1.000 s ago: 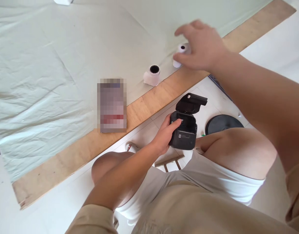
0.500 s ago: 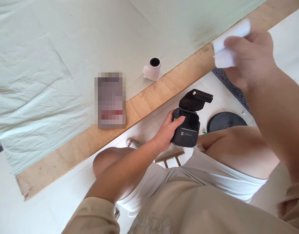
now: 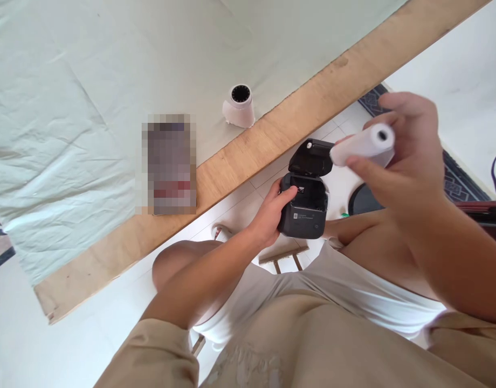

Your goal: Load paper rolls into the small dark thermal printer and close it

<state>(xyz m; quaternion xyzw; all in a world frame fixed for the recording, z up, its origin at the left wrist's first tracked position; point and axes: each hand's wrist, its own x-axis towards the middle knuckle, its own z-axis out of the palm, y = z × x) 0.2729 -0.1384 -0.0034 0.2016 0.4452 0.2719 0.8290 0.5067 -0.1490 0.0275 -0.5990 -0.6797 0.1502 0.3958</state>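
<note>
Items counted, head view.

One black label printer [image 3: 305, 207], lid [image 3: 311, 158] raised and tilted back, paper bay open. Gripped at its left side by the left hand [image 3: 269, 218], thumb resting on the front rim of the bay, fingers wrapped behind. Held in the air above the lap, below the counter edge.

Two paper rolls. First, a white paper roll [image 3: 363, 145]: pinched between thumb and fingers of the right hand [image 3: 397, 156], lying roughly level, its core end facing right and toward the camera. It sits just above and to the right of the open printer, its far end over the raised lid, apart from the bay. Second, a spare roll [image 3: 240, 105]: standing on end on the counter [image 3: 272, 143], well beyond the left hand, touched by neither hand.

One blurred rectangular object [image 3: 169, 164]: flat on the counter, left of the spare roll, far-left of the left hand.

One pale green cloth [image 3: 90, 81]: spread over most of the counter, wooden edge bare.

One dark round disc [image 3: 359, 199]: on the floor, beneath the right hand, partly hidden.
</note>
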